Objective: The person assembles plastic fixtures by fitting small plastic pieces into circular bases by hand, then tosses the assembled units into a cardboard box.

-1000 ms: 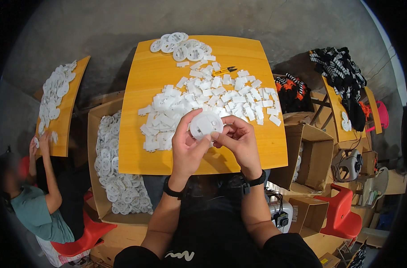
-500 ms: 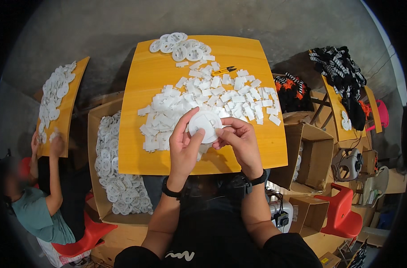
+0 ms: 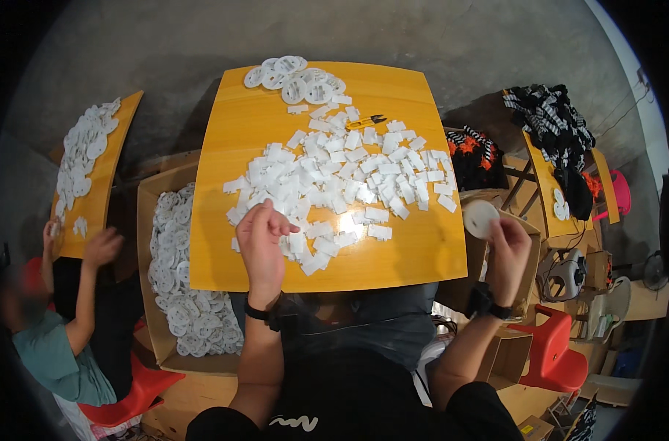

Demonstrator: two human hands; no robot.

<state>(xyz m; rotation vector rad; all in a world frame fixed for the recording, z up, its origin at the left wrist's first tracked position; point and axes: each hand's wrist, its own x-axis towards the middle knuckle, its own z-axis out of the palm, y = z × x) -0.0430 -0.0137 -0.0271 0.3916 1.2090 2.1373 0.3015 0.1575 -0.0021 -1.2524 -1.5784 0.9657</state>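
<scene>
My right hand (image 3: pixel 509 250) is out past the table's right edge, above an open cardboard box (image 3: pixel 522 287). Its thumb and fingers pinch a round white plastic disc (image 3: pixel 480 218) by the rim. Over the near left part of the pile is my left hand (image 3: pixel 262 239), half curled with fingers apart and nothing seen in it. Beneath and beyond it spread many small white rectangular plastic pieces (image 3: pixel 334 165) across the yellow table (image 3: pixel 415 257). Several round white discs with cut-outs (image 3: pixel 294 90) are heaped at the far left corner.
Yellow thread snips (image 3: pixel 365 122) lie behind the pile. At left stands a cardboard box full of white discs (image 3: pixel 195 316). A co-worker (image 3: pixel 70 353) sits at another table further left. To the right are a red chair (image 3: pixel 555 349) and a table with black-and-white fabric (image 3: pixel 551 121).
My hands have parted. The right one carried the disc from the table's middle to beyond its right edge; the left let go and shifted slightly left.
</scene>
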